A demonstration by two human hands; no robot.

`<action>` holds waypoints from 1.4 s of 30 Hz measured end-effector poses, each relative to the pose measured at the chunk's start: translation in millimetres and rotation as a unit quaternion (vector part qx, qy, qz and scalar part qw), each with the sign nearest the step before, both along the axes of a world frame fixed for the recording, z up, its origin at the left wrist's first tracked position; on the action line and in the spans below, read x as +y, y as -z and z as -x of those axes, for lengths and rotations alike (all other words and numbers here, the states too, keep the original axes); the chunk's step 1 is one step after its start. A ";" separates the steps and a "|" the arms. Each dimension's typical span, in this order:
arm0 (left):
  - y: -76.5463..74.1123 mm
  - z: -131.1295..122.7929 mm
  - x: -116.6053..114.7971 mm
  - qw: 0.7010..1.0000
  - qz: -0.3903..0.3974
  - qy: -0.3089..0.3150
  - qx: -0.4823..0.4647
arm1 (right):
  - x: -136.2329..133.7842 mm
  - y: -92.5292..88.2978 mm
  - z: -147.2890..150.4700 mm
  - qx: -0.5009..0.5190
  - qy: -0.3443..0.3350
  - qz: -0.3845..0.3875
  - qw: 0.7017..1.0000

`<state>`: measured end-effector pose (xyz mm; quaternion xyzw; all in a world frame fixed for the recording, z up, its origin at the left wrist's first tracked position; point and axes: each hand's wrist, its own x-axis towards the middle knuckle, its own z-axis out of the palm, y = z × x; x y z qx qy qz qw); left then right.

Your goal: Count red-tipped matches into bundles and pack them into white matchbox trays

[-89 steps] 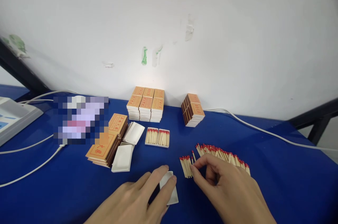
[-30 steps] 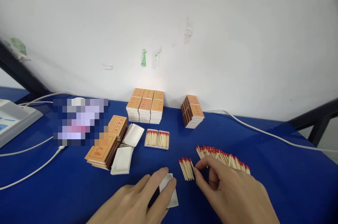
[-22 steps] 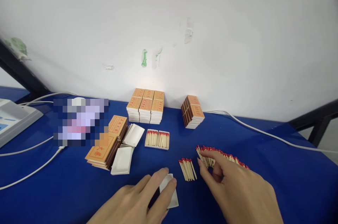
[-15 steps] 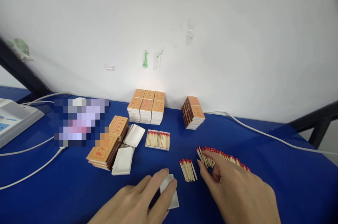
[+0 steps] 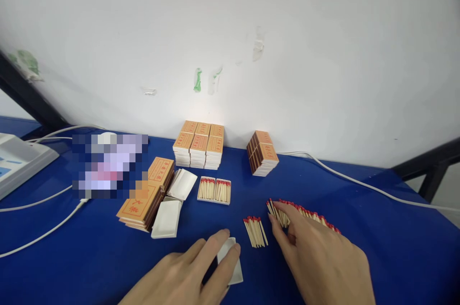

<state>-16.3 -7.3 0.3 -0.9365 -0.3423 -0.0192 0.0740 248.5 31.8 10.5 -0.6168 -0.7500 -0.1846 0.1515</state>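
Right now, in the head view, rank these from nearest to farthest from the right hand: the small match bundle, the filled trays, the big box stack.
From the right hand:
1. Small match bundle, just to its left.
2. Filled trays, farther back and left.
3. Big box stack, against the wall.

Left hand (image 5: 187, 274) lies palm-down, loosely curled; right hand (image 5: 323, 259) extends forward, palm-down, flat.

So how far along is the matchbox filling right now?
Done: two white cardboard trays filled with red-tipped matches. In hand: left hand holds an empty white tray, right hand touches the long row of loose matches beside a small bundle. Left: that row, spare empty trays.
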 end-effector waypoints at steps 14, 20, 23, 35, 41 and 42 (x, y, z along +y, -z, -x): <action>2.3 1.2 -1.3 1.000 0.009 0.004 0.006 | 3.8 -1.3 -0.3 0.085 -0.057 0.081 0.991; 1.1 0.9 1.2 1.000 0.010 0.005 0.009 | 3.0 -3.0 -0.2 0.125 -0.043 0.104 0.986; 2.8 1.4 0.9 1.000 0.010 0.003 0.005 | 1.3 -2.7 -3.7 0.121 -0.021 0.134 0.983; 11.0 2.4 -2.6 1.000 0.007 -0.006 -0.010 | -4.5 1.3 -14.0 0.128 0.020 0.185 0.974; 10.5 2.0 -2.5 1.000 0.004 0.000 -0.017 | -2.3 -7.4 -9.2 0.189 0.009 0.204 0.961; 10.6 1.7 -2.6 1.000 0.003 0.000 -0.023 | -1.9 -9.2 -7.7 0.206 0.004 0.213 0.955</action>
